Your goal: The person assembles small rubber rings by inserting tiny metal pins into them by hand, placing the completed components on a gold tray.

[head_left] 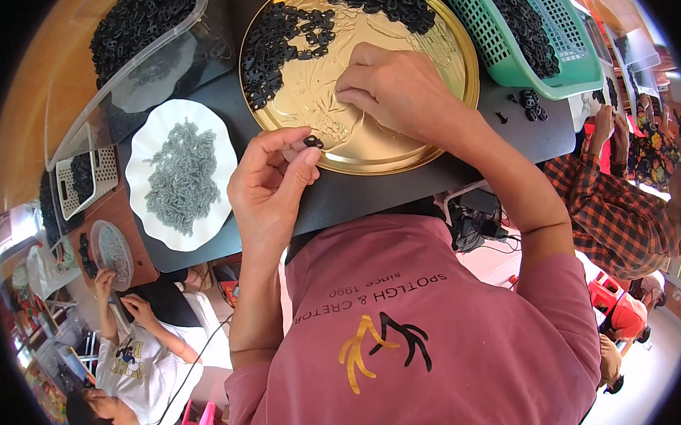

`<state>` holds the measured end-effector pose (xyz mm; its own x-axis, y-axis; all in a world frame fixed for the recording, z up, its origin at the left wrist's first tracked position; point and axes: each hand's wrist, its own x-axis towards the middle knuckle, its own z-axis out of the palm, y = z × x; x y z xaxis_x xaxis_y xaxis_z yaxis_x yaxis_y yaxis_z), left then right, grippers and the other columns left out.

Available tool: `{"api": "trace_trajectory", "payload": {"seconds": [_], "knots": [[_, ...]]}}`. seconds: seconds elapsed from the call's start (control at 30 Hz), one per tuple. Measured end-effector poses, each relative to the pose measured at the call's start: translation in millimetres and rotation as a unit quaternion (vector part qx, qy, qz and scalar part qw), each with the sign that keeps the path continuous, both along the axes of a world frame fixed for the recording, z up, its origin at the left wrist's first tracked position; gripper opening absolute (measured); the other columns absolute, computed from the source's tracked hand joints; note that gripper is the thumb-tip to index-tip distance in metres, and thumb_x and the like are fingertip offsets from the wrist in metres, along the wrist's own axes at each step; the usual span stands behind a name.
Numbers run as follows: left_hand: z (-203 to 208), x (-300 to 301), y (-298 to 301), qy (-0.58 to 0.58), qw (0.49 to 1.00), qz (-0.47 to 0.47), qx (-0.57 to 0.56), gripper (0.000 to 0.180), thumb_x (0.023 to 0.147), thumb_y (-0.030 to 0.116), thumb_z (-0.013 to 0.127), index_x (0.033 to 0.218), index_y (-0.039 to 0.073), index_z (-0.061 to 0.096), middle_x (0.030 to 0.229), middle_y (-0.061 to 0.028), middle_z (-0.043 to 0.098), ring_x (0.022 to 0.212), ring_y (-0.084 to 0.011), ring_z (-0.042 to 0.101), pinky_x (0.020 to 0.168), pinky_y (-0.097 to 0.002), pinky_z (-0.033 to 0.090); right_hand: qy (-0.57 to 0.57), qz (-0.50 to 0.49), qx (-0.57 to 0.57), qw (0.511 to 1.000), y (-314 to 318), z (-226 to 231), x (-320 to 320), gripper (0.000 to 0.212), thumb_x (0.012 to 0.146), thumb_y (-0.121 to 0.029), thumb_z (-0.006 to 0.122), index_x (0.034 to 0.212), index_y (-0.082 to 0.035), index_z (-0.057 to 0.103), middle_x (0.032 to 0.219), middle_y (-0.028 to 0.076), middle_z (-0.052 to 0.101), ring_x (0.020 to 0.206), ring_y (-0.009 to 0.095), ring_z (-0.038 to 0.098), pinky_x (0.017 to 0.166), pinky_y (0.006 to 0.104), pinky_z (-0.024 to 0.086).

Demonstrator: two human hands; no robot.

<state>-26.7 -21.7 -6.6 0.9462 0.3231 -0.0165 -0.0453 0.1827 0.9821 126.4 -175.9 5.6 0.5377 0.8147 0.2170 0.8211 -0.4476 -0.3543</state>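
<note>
At the far left from where I stood, a white basket (109,169) held black pieces, and just nearer was a clear tub (130,256) of pale bits. A co-worker in a white shirt (154,376) had one hand at the rim of that tub. Above them, a clear bin (197,14) was heaped with more black pieces. Next came a scalloped white plate (139,157) on the dark table (370,192), a mound of grey springs (181,178) in its middle. The person's left hand (272,185) was beside the plate, palm partly up, thumb and fingertips clamped on a small black part (314,141); that part was over the near left edge of a round gold tray (304,85). On the tray, one pile of black pieces (269,52) spread along the left side and another pile (388,5) was at the far edge. The right hand (396,88) was over the tray's middle, fingers bent and thumb close to them; I could not tell whether anything was pinched there. To the right was a green basket (580,46) of black pieces, with loose pieces (532,105) near it on the table, and farther right someone in a checked shirt (614,216).
</note>
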Motion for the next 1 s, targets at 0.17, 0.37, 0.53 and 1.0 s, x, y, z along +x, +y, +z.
{"api": "trace_trajectory", "payload": {"seconds": [0.17, 0.37, 0.53, 1.0], "knots": [[2, 1, -1, -0.001, 1.000, 0.000, -0.006, 0.019, 0.086, -0.003, 0.064, 0.105, -0.002, 0.061, 0.084, -0.0018, 0.058, 0.070, -0.0060, 0.053, 0.064, -0.0183, 0.044, -0.072, 0.021, -0.026, 0.997, 7, -2, -1, 0.009, 0.079, -0.015, 0.061, 0.078, -0.006, 0.064, 0.080, 0.007, 0.058, 0.071, 0.028, 0.061, 0.063, 0.0381, 0.049], [5, 7, 1, 0.008, 0.999, -0.005, -0.032, 0.013, 0.089, 0.001, 0.062, 0.102, -0.002, 0.059, 0.084, -0.0042, 0.062, 0.069, -0.0068, 0.056, 0.062, -0.0191, 0.046, -0.089, 0.035, -0.032, 0.995, 18, -5, 5, 0.010, 0.077, -0.014, 0.060, 0.076, -0.005, 0.059, 0.078, 0.009, 0.058, 0.070, 0.029, 0.061, 0.062, 0.0398, 0.049], [7, 16, 1, -0.016, 0.994, -0.005, -0.108, 0.013, 0.091, 0.004, 0.060, 0.101, -0.002, 0.056, 0.091, -0.0117, 0.066, 0.069, -0.0093, 0.059, 0.060, -0.0208, 0.047, 0.020, 0.010, 0.068, 0.997, 9, 12, 3, 0.007, 0.076, -0.007, 0.059, 0.077, -0.001, 0.062, 0.076, 0.011, 0.063, 0.065, 0.028, 0.062, 0.057, 0.0377, 0.049], [18, 36, -10, -0.004, 0.982, -0.033, -0.188, 0.015, 0.090, 0.007, 0.062, 0.102, -0.002, 0.058, 0.089, -0.0117, 0.067, 0.068, -0.0099, 0.060, 0.061, -0.0213, 0.048, 0.511, -0.030, 0.284, 0.811, -12, 34, -18, 0.020, 0.089, -0.009, 0.064, 0.105, 0.002, 0.065, 0.082, 0.004, 0.065, 0.066, 0.007, 0.057, 0.064, 0.0197, 0.046]]}}
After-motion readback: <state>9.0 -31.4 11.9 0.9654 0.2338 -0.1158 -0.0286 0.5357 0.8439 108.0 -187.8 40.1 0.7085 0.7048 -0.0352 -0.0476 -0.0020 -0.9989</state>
